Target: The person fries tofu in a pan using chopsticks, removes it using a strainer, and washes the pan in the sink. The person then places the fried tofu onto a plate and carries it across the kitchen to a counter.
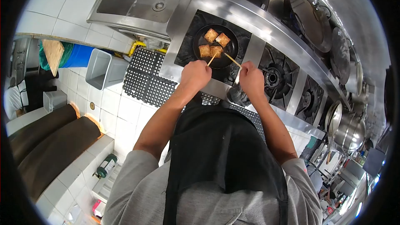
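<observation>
Four browned blocks (211,35) of food lay in the dark pan (232,43), which stood over the leftmost burner bay of the range (252,52), just in from its left end. Two sat toward the pan's far rim; the other two lay side by side, one near the left rim and one, the right-hand block (216,51), nearer the middle. The stretch along the pan's right rim was bare.

The left hand (195,74) was closed around a thin left stick (211,61), and the right hand (251,77) gripped a right stick (234,61); both hands were above the range's front edge. The stick tips converged on the right-hand block from its near side and its right side, though from this height it was hard to tell whether either one touched.

Each block looked light, with a crust probably firm enough to take a gentle squeeze, and perhaps a softer middle that could split under a hard pinch. The glossy surfaces suggested oil, so thin tips might well have skidded. The soundest hold seemed to be low on two opposite side faces, pressed evenly, rather than at a corner, where the crust could crumble.
</observation>
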The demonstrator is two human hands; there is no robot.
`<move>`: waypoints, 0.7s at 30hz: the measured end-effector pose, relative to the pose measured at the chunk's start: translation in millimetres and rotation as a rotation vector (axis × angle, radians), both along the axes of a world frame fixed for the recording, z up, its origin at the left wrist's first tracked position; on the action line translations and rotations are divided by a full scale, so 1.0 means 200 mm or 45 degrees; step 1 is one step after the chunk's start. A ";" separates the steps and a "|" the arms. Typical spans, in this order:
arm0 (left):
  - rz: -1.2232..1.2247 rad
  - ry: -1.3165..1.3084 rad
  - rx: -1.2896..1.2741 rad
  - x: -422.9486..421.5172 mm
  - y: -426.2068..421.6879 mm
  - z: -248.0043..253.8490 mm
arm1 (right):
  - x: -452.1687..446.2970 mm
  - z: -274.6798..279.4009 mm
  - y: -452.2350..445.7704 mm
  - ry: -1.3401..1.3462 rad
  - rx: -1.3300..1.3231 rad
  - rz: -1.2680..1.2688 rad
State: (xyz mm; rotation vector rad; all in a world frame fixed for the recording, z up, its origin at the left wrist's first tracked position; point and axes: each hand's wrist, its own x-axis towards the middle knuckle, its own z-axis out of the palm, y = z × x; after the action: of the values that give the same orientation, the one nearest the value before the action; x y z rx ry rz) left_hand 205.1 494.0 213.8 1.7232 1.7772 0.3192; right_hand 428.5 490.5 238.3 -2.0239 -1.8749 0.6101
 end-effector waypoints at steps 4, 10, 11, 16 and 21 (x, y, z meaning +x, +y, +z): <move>-0.062 0.058 -0.018 0.03 0.06 -0.01 | -0.01 -0.13 -0.03 0.207 0.090 -0.136; -0.116 0.122 -0.048 0.06 0.09 -0.01 | 0.00 -0.18 -0.06 0.302 0.062 -0.216; -0.113 0.129 -0.065 0.06 0.09 -0.01 | 0.00 -0.18 -0.06 0.298 0.061 -0.222; -0.131 0.146 -0.069 0.07 0.09 -0.03 | -0.02 -0.14 -0.06 0.295 0.035 -0.237; -0.131 0.163 -0.066 0.08 0.09 -0.03 | -0.04 -0.02 -0.06 0.252 0.044 -0.192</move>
State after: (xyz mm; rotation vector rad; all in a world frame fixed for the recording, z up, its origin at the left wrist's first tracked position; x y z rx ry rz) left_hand 220.3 511.2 207.9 1.8257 1.7622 0.1206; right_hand 420.2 478.0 234.3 -1.9813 -1.5937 0.7031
